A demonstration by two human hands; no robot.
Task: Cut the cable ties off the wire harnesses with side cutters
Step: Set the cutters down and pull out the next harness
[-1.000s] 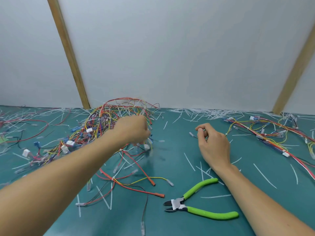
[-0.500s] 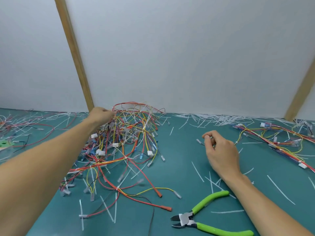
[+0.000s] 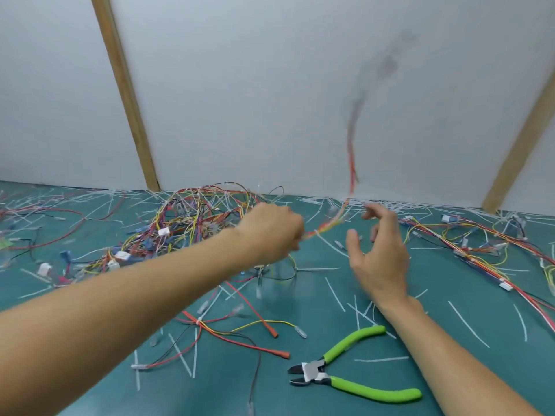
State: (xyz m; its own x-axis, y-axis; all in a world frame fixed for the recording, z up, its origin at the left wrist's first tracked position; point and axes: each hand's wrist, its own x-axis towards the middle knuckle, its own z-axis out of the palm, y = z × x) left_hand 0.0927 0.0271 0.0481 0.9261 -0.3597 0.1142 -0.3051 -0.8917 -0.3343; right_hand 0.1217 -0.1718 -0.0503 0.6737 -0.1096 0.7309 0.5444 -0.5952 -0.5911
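Harness (image 3: 329, 225) in left hand (image 3: 270, 232) (no writing)

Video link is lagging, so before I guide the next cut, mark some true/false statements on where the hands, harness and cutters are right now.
1. The left hand grips a blurred bundle of red and yellow wires. True.
2. The right hand holds the green-handled side cutters. False: they lie on the teal table, untouched.
3. The right hand's fingers are spread, holding nothing. True.
4. The cutters' jaws are closed. False: they stand slightly apart.
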